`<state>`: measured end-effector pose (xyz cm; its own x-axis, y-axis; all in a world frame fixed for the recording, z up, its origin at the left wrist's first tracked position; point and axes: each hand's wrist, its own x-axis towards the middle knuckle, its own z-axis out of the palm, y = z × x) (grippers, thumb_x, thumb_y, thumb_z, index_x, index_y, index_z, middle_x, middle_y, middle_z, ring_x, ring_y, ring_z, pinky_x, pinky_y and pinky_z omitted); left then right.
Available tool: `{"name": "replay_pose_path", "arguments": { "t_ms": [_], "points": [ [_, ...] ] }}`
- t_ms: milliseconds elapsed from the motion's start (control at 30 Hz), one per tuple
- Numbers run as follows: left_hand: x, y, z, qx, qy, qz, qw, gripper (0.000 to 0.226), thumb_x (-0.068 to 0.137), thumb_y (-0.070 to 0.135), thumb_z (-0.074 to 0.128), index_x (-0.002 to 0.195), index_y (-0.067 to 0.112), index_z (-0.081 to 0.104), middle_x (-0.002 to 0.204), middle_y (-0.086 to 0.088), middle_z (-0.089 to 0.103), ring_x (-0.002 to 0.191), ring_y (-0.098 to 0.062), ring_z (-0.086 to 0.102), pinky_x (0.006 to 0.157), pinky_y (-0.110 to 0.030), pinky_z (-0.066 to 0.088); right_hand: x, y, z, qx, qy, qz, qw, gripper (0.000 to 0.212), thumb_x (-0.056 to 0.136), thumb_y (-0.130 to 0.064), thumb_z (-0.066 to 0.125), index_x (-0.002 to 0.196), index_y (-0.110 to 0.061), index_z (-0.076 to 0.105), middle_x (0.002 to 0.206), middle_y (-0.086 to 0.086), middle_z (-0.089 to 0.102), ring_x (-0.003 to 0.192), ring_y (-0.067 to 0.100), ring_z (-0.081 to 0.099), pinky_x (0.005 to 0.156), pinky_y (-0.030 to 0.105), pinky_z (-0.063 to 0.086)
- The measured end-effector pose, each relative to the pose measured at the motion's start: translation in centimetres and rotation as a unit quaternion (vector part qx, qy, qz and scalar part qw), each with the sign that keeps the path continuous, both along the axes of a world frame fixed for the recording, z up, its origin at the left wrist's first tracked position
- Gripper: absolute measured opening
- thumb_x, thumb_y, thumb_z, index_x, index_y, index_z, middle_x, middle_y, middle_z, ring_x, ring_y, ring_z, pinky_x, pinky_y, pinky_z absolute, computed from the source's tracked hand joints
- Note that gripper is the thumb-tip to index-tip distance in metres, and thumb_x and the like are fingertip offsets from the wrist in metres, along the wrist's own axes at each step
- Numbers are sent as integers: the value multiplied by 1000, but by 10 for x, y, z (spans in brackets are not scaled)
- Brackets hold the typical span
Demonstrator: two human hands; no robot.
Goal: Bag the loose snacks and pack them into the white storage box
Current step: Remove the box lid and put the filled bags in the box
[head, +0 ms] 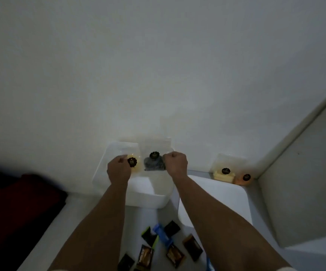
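The white storage box [154,200] stands open on the floor against the wall. Over it my left hand [118,169] pinches a clear bag with yellow snacks [133,163] and a dark round sticker. My right hand [175,162] grips a second clear bag holding dark snacks [154,162], also with a dark sticker. Both bags hang side by side above the box's far half. Several loose wrapped snacks [162,245], brown, black, green and blue, lie on the floor between my forearms.
The box's white lid [217,194] lies to the right of the box. Two more filled bags, one yellow [223,174] and one orange [243,178], lean in the corner at the right. A dark red cloth [19,208] lies at the left.
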<state>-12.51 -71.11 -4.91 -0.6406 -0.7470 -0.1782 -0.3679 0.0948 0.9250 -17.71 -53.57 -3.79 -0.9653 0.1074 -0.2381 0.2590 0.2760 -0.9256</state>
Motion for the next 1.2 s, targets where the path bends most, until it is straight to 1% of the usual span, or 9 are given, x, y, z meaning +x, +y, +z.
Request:
{"name": "replay_pose_path", "arguments": {
  "t_ms": [167,300,500,667,767,900,967,1033,1200],
  "points": [
    [-49,-52,-61,55,-43,31,997,24,98,15,56,112,10,75,108,-7,71,104,-28,65,95,-37,52,-30,-60,-59,65,-50,-7,997,16,89,-11,61,79,-8,73,79,9,69,74,19,61,68,22,42],
    [-77,-72,-105,96,-76,38,992,25,99,16,55,112,9,75,116,-13,71,109,-32,64,96,-38,51,-41,-87,-107,74,-93,-36,992,13,88,-11,64,80,-9,74,82,8,72,79,21,65,75,26,50],
    [-96,-83,-144,159,-69,49,984,28,96,10,53,113,12,76,121,-12,72,116,-32,63,104,-44,49,-53,-107,-150,130,-95,-54,985,25,91,-16,62,67,-19,60,72,1,61,73,19,57,70,24,40],
    [-97,-86,-155,188,-82,43,978,46,94,19,58,139,7,56,138,-8,59,127,-25,55,111,-47,43,-57,-118,-163,167,-97,-13,981,23,91,-24,63,70,-19,71,75,6,73,69,18,62,64,24,42],
    [-99,-85,-171,188,-96,41,977,63,83,29,61,141,8,50,145,-16,52,131,-35,52,109,-51,44,-58,-125,-170,158,-122,-7,980,31,89,-35,63,64,-20,71,70,7,74,69,27,72,69,32,59],
    [-87,-80,-126,139,-114,24,983,59,89,26,63,141,2,50,145,-19,51,132,-37,50,112,-44,42,-60,-123,-188,104,-165,14,981,34,80,-38,65,57,-13,65,74,21,73,69,36,74,68,53,62],
    [-78,-79,-107,117,-119,18,986,45,93,19,63,132,-2,57,138,-21,58,126,-37,55,108,-42,45,-56,-116,-177,72,-175,23,982,26,77,-31,68,64,-8,70,80,26,73,71,38,75,67,58,61],
    [-70,-76,-92,89,-144,-11,986,28,96,14,57,107,-8,69,115,-26,68,108,-41,63,94,-42,50,-45,-109,-136,33,-164,20,986,19,83,-20,68,67,-12,72,83,25,74,73,38,75,70,58,61],
    [-62,-41,-58,67,-130,-31,989,32,95,14,45,90,-8,66,92,-19,66,88,-30,61,89,-47,51,-24,-70,-67,-55,-99,-7,994,22,94,-11,62,77,-19,72,91,19,74,80,31,73,77,48,62]
  ]
}}
